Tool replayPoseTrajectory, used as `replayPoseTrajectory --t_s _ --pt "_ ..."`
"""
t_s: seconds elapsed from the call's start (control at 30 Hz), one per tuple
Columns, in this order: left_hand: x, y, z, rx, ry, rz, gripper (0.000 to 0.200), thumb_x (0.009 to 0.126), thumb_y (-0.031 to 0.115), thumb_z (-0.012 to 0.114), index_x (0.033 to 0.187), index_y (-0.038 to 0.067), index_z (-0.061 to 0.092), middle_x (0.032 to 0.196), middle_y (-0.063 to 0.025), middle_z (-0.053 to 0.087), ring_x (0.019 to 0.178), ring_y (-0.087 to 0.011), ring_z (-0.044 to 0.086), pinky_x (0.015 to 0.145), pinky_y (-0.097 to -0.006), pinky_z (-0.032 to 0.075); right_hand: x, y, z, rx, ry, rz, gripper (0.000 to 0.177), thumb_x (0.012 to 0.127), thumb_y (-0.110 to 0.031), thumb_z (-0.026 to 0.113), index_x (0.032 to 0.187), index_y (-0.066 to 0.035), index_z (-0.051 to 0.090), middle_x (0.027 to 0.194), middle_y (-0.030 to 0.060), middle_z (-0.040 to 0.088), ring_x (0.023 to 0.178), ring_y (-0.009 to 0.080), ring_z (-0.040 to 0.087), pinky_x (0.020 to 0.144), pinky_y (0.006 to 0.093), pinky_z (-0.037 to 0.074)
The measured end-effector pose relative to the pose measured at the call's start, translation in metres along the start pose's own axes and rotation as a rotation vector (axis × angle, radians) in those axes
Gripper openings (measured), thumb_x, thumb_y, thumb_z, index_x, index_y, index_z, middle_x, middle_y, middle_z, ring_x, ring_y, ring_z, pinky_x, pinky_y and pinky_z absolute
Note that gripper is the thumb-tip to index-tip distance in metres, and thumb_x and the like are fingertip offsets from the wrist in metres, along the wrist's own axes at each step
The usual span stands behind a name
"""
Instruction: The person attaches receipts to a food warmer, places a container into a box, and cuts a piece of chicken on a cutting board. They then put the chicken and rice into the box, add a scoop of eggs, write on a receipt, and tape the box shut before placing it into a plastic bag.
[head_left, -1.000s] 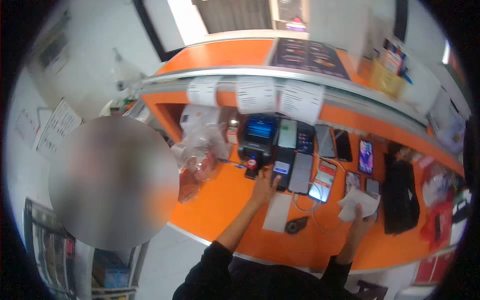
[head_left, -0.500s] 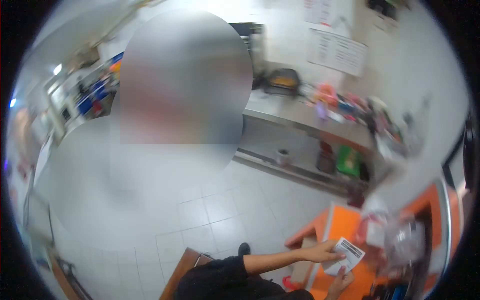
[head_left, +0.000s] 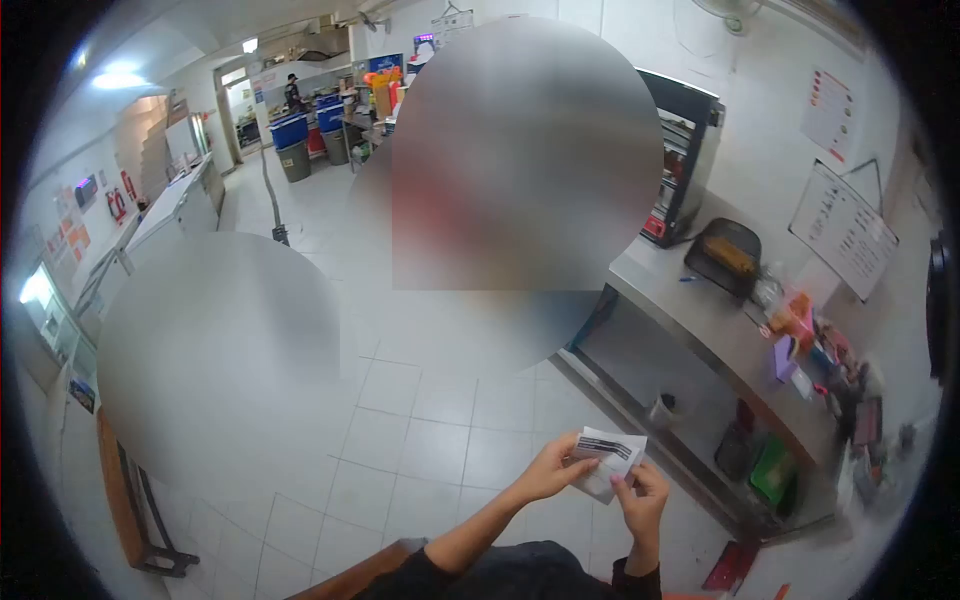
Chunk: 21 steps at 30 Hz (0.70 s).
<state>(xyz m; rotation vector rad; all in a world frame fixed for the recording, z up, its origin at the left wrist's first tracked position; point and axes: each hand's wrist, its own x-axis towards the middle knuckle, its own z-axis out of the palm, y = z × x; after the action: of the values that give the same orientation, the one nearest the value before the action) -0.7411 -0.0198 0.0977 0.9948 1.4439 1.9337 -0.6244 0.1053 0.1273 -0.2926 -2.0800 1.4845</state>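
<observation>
The paper slip [head_left: 612,455] is off any surface. It is held in the air in front of the person's chest, over the tiled floor [head_left: 430,440] and to the left of the steel desk's [head_left: 690,310] front edge. The left hand [head_left: 548,470] pinches the slip's left edge, its fingers closed on the paper with the thumb on top. The right hand [head_left: 643,498] grips the lower right corner between thumb and forefinger, its fingers [head_left: 625,487] also closed. The slip looks creased and bends between the two grips.

The main risk, as I judge it, is the paper itself. It is thin, and if the two hands pull apart or twist it, it could tear along a crease. Both grips sit at the margins, so the printed dark band near the top could be rubbed or covered by a thumb.

If either pinch loosens, the slip would hang from one corner. If both loosen, it would drop to the floor. From there it could slide under the desk's lower shelf, where a small cup [head_left: 662,410] stands.

Other people stand close ahead, well apart from the hands but in the walking space. With the eyes on the slip, bumping into them or into the desk's edge seems possible.
</observation>
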Motion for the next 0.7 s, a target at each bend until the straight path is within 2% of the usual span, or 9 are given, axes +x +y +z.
replayPoseTrajectory --t_s 0.1,0.23,0.37,0.4,0.5,0.57,0.67,0.7 --pt "0.036 -0.009 -0.034 -0.031 0.119 -0.114 0.031 0.08 0.01 0.058 0.108 0.0 0.049 0.099 -0.0072 0.057 0.091 -0.0121 0.053 0.079 -0.0264 0.042 0.058 0.026 0.031 0.112 0.005 -0.037 0.019 0.066 0.001 0.066 0.084 0.005 0.062 0.078 0.0088 0.058 0.071 0.0129 0.055 0.059 0.0221 0.042" --pt "0.105 -0.039 -0.076 -0.009 0.332 -0.037 0.03 0.08 0.011 0.058 0.107 -0.002 0.05 0.095 -0.0079 0.059 0.087 -0.0116 0.055 0.075 -0.025 0.044 0.136 0.076 0.054 -0.005 0.101 -0.19 0.021 0.064 0.001 0.068 0.083 0.006 0.061 0.078 0.0104 0.058 0.07 0.0155 0.057 0.059 0.0235 0.044" --pt "0.199 -0.037 -0.121 -0.027 0.492 0.041 0.029 0.082 0.013 0.056 0.106 -0.002 0.051 0.092 -0.0072 0.059 0.081 -0.0101 0.056 0.07 -0.0224 0.045 0.239 0.096 0.061 0.046 0.196 -0.243 0.026 0.062 0.005 0.067 0.087 0.004 0.061 0.079 0.0118 0.057 0.078 0.0202 0.057 0.069 0.0269 0.043" --pt "0.224 -0.034 -0.139 -0.03 0.524 0.056 0.028 0.083 0.015 0.055 0.106 -0.002 0.051 0.091 -0.0061 0.059 0.079 -0.0092 0.055 0.068 -0.0212 0.045 0.269 0.101 0.055 0.008 0.119 -0.267 0.034 0.063 0.008 0.064 0.096 0.004 0.059 0.086 0.0129 0.056 0.084 0.0203 0.055 0.076 0.0287 0.042" --pt "0.279 -0.008 -0.187 -0.015 0.529 -0.024 0.029 0.086 0.02 0.05 0.107 0.0 0.05 0.087 -0.0047 0.059 0.074 -0.0057 0.055 0.061 -0.0178 0.044 0.356 0.104 0.053 0.175 0.026 -0.306 0.046 0.064 0.008 0.062 0.109 0.005 0.052 0.099 0.0147 0.053 0.092 0.0202 0.052 0.082 0.029 0.04" --pt "0.318 0.005 -0.213 -0.142 0.553 0.046 0.03 0.087 0.021 0.047 0.109 0.001 0.048 0.086 -0.0054 0.059 0.072 -0.0057 0.056 0.058 -0.018 0.047 0.411 0.105 0.057 0.31 -0.102 -0.3 0.058 0.064 0.01 0.058 0.12 0.006 0.04 0.112 0.017 0.047 0.103 0.0211 0.047 0.088 0.0297 0.037" --pt "0.364 0.03 -0.251 -0.213 0.537 0.088 0.03 0.088 0.021 0.044 0.111 0.002 0.047 0.087 -0.0065 0.059 0.072 -0.0087 0.059 0.055 -0.0205 0.05 0.48 0.108 0.078 0.598 -0.199 -0.177 0.066 0.064 0.011 0.057 0.125 0.006 0.032 0.119 0.0187 0.043 0.109 0.0226 0.044 0.092 0.0312 0.034" --pt "0.378 0.034 -0.266 -0.191 0.533 0.077 0.03 0.089 0.021 0.043 0.11 0.002 0.047 0.088 -0.0069 0.059 0.072 -0.0095 0.059 0.055 -0.0213 0.05 0.502 0.11 0.086 0.605 -0.226 -0.183 0.067 0.064 0.011 0.056 0.126 0.006 0.031 0.119 0.0189 0.042 0.109 0.0227 0.044 0.092 0.0315 0.034"
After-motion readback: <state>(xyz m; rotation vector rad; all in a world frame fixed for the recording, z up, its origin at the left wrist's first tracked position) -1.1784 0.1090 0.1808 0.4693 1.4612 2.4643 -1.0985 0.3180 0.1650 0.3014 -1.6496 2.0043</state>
